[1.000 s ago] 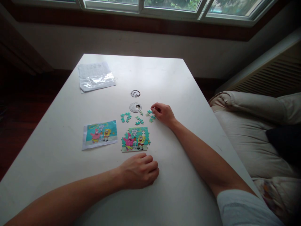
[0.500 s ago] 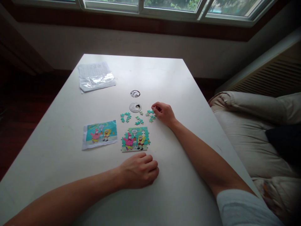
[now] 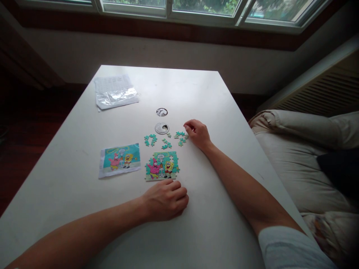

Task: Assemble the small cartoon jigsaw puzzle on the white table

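Note:
My left hand (image 3: 168, 200) rests on the table in a loose fist, just below a partly assembled cartoon jigsaw puzzle (image 3: 161, 167). Its fingertips are curled under, so I cannot see whether anything is inside. Gaps show in the puzzle's upper right part. My right hand (image 3: 198, 133) lies with curled fingers at the right of some loose green puzzle pieces (image 3: 181, 137); no piece shows at its fingertips. More loose pieces (image 3: 150, 140) lie above the puzzle on the left, and others (image 3: 166, 144) in the middle. Left of the puzzle is a picture sheet (image 3: 120, 160) with the same cartoon scene.
Two round shiny items, one (image 3: 162, 128) above the pieces and a smaller one (image 3: 162, 112) farther back, lie on the white table (image 3: 190, 89). Clear plastic over paper (image 3: 116, 92) sits at the back left. A beige sofa (image 3: 308, 160) stands at the right.
My right hand has drawn slightly right, off the loose pieces, uncovering more of them. My left hand has shifted a little up toward the puzzle.

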`<action>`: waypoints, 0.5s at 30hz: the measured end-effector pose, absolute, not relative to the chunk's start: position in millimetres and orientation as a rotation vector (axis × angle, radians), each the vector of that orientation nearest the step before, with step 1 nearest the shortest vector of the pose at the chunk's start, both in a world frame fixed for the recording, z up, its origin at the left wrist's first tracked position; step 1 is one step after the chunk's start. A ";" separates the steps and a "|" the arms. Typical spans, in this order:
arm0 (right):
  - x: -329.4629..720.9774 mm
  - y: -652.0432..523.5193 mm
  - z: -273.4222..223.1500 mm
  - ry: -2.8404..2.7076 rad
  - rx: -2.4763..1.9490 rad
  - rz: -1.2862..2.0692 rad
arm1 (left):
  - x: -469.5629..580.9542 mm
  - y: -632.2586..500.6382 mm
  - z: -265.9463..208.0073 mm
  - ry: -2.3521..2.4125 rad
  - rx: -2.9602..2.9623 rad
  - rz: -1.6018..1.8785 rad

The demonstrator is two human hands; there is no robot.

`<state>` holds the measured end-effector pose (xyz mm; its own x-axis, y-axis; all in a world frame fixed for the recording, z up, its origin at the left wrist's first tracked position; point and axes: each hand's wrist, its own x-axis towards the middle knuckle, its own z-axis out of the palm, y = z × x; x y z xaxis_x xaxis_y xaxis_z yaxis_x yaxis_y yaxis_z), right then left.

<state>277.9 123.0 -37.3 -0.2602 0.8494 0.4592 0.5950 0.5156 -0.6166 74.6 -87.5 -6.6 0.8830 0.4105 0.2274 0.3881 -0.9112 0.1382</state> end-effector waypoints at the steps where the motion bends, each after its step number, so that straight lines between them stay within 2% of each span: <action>1: 278.0 123.5 -37.9 -1.980 -1.177 0.415 | 73.4 -85.4 -6.3 0.647 2.959 0.387; 5: 278.4 125.9 -40.6 -2.006 -1.187 0.446 | 61.3 -67.5 -0.6 0.857 2.878 0.492; 9: 277.7 127.4 -41.9 -2.032 -1.200 0.451 | 30.6 -35.7 14.4 1.386 2.667 0.613; 13: 276.6 126.8 -42.1 -2.050 -1.217 0.419 | -17.9 -17.8 16.4 1.968 2.472 0.510; 15: 275.9 126.0 -42.1 -2.057 -1.234 0.394 | -41.2 -23.8 5.5 2.022 2.444 0.374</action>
<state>275.9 126.0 -42.1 -0.3046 0.8607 0.4078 0.6492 0.5010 -0.5724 -41.2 -23.8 5.5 0.1715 0.9620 0.2123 0.9743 -0.1975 0.1079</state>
